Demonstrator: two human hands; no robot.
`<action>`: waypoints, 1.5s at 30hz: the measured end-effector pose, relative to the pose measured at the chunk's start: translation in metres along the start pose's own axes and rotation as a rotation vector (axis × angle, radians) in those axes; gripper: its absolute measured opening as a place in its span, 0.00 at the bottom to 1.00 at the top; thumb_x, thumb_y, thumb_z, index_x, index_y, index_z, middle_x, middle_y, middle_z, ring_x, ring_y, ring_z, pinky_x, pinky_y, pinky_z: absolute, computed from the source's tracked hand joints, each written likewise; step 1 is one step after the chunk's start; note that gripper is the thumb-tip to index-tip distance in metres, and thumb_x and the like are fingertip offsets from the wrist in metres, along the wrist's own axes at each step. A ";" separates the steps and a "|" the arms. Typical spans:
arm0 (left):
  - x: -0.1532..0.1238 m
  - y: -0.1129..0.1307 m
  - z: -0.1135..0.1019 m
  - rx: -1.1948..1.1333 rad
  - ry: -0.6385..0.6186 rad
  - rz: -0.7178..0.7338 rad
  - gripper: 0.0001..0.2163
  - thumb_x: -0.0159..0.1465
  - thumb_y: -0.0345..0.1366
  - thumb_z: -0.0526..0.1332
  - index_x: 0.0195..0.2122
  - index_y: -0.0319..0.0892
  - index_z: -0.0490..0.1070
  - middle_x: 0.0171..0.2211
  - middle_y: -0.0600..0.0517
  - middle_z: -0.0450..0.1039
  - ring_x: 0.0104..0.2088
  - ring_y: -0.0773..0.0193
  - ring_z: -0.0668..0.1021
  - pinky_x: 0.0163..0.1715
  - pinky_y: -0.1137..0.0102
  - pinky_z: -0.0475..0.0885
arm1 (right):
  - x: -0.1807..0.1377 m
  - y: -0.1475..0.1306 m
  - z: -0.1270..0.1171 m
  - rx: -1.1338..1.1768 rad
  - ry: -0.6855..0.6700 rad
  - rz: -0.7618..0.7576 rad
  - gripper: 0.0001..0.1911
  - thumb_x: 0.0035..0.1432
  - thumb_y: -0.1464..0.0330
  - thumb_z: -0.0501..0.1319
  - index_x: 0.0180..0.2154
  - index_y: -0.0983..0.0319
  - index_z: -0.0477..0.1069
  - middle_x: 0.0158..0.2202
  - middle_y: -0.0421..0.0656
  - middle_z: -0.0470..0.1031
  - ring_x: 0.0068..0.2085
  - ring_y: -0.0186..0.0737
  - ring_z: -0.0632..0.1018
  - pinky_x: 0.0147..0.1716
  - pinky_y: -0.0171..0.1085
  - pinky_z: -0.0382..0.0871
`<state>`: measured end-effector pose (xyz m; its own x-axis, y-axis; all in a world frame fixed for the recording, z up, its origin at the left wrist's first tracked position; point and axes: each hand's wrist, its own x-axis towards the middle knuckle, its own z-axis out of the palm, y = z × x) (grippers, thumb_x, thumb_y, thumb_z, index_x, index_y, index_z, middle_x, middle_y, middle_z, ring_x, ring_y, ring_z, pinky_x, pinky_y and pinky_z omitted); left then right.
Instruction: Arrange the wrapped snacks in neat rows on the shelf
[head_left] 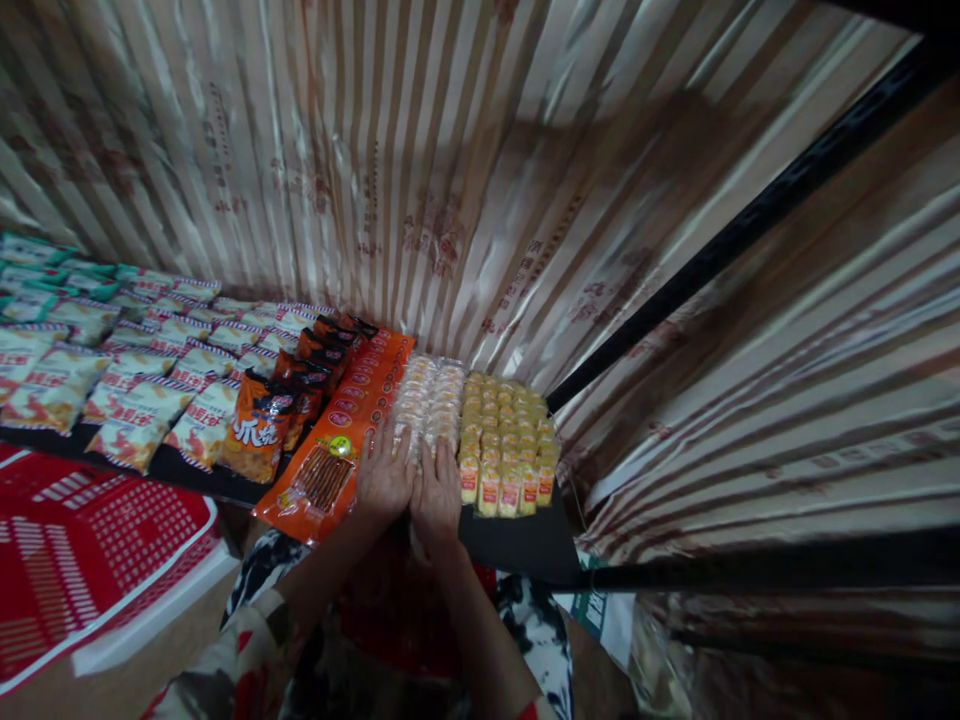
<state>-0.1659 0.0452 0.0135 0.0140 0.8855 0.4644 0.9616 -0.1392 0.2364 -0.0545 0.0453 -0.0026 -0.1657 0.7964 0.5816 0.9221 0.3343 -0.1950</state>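
Note:
My left hand (385,477) and my right hand (436,493) lie side by side, fingers stretched flat, on the near end of a stack of pale pink-white wrapped snack packs (429,395) on a black shelf (525,545). Yellow wrapped snacks (504,432) sit in rows right of my right hand. Long orange packs of red sticks (334,455) lie left of my left hand. Both hands press on the packs without gripping any.
Orange-black snack bags (259,425) and several rows of white-red chip bags (135,385) fill the shelf's left side, green-edged packs (30,265) farther left. A red plastic basket (82,545) is below left. Striped shiny cloth (450,170) lines the back and right.

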 end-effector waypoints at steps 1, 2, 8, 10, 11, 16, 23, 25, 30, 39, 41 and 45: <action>0.001 -0.001 0.001 -0.001 -0.004 0.009 0.23 0.66 0.39 0.49 0.62 0.37 0.58 0.65 0.40 0.48 0.66 0.51 0.50 0.63 0.49 0.48 | 0.001 0.000 0.002 -0.007 0.010 0.005 0.23 0.66 0.65 0.46 0.57 0.67 0.64 0.61 0.56 0.60 0.64 0.49 0.56 0.57 0.51 0.58; 0.001 -0.002 0.002 -0.003 -0.009 0.014 0.23 0.66 0.38 0.49 0.62 0.37 0.57 0.65 0.40 0.48 0.66 0.51 0.50 0.63 0.49 0.47 | 0.001 -0.001 0.003 -0.017 0.016 0.008 0.22 0.66 0.65 0.46 0.57 0.66 0.64 0.61 0.56 0.60 0.64 0.49 0.56 0.57 0.51 0.58; 0.002 -0.002 0.004 -0.026 -0.025 0.005 0.22 0.67 0.38 0.47 0.61 0.36 0.59 0.64 0.38 0.50 0.66 0.51 0.50 0.62 0.49 0.49 | 0.002 -0.006 0.003 -0.025 -0.003 0.034 0.21 0.66 0.67 0.47 0.55 0.67 0.66 0.60 0.57 0.61 0.64 0.49 0.58 0.58 0.50 0.58; 0.004 0.000 0.003 -0.029 -0.032 -0.012 0.22 0.67 0.38 0.49 0.60 0.36 0.61 0.64 0.37 0.51 0.65 0.50 0.51 0.62 0.50 0.50 | 0.003 -0.007 0.003 -0.013 0.006 0.048 0.21 0.66 0.66 0.47 0.55 0.67 0.67 0.60 0.56 0.62 0.64 0.48 0.58 0.58 0.49 0.58; 0.005 0.001 0.002 -0.029 -0.036 -0.018 0.22 0.67 0.38 0.49 0.60 0.36 0.61 0.64 0.37 0.51 0.65 0.49 0.52 0.62 0.49 0.50 | 0.004 -0.007 0.003 -0.007 0.008 0.053 0.21 0.66 0.66 0.47 0.55 0.67 0.67 0.60 0.55 0.62 0.63 0.47 0.58 0.58 0.49 0.58; 0.007 0.003 -0.002 -0.013 -0.049 -0.027 0.21 0.67 0.39 0.49 0.59 0.37 0.62 0.64 0.38 0.52 0.65 0.50 0.53 0.62 0.51 0.48 | 0.009 -0.005 -0.001 0.028 -0.027 0.075 0.21 0.66 0.65 0.47 0.54 0.64 0.68 0.60 0.53 0.63 0.62 0.47 0.59 0.57 0.48 0.59; 0.007 0.007 -0.010 0.008 -0.061 -0.026 0.22 0.66 0.38 0.49 0.60 0.36 0.61 0.63 0.37 0.52 0.65 0.50 0.53 0.62 0.51 0.50 | 0.017 0.001 -0.008 0.051 -0.161 0.058 0.21 0.63 0.67 0.49 0.54 0.68 0.68 0.58 0.56 0.64 0.61 0.49 0.61 0.58 0.48 0.58; 0.007 0.007 -0.010 0.006 -0.067 -0.020 0.22 0.66 0.38 0.49 0.59 0.36 0.62 0.64 0.37 0.52 0.65 0.50 0.53 0.62 0.51 0.50 | 0.014 0.001 -0.003 0.039 -0.121 0.053 0.21 0.63 0.67 0.49 0.53 0.68 0.68 0.58 0.56 0.64 0.61 0.50 0.61 0.57 0.49 0.59; 0.006 0.007 -0.004 0.014 -0.054 -0.023 0.22 0.66 0.39 0.50 0.60 0.36 0.61 0.64 0.37 0.51 0.65 0.49 0.52 0.62 0.50 0.49 | 0.006 -0.001 0.009 0.046 -0.009 0.050 0.19 0.65 0.67 0.48 0.52 0.66 0.69 0.58 0.56 0.64 0.62 0.48 0.60 0.56 0.49 0.60; 0.006 0.005 -0.011 -0.022 -0.021 -0.007 0.22 0.66 0.38 0.49 0.61 0.37 0.60 0.65 0.40 0.49 0.66 0.51 0.50 0.62 0.52 0.50 | 0.010 -0.002 -0.010 0.105 -0.063 0.067 0.23 0.66 0.67 0.45 0.59 0.67 0.61 0.63 0.53 0.57 0.65 0.45 0.54 0.59 0.50 0.57; 0.003 0.004 -0.015 -0.025 -0.008 0.007 0.22 0.67 0.37 0.49 0.61 0.39 0.60 0.65 0.41 0.49 0.66 0.52 0.49 0.63 0.52 0.49 | 0.008 -0.003 -0.014 0.089 -0.080 0.032 0.23 0.66 0.66 0.45 0.60 0.65 0.60 0.64 0.53 0.55 0.66 0.46 0.51 0.59 0.50 0.56; -0.003 0.003 -0.014 -0.021 -0.066 0.017 0.21 0.67 0.37 0.48 0.60 0.38 0.61 0.64 0.41 0.52 0.66 0.52 0.52 0.63 0.51 0.49 | 0.003 -0.005 -0.010 0.023 -0.126 -0.003 0.23 0.66 0.68 0.46 0.59 0.64 0.62 0.63 0.55 0.56 0.66 0.49 0.53 0.59 0.51 0.55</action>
<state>-0.1665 0.0357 0.0248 0.0488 0.9101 0.4114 0.9551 -0.1630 0.2473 -0.0561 0.0415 0.0078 -0.2121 0.8520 0.4787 0.9134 0.3470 -0.2129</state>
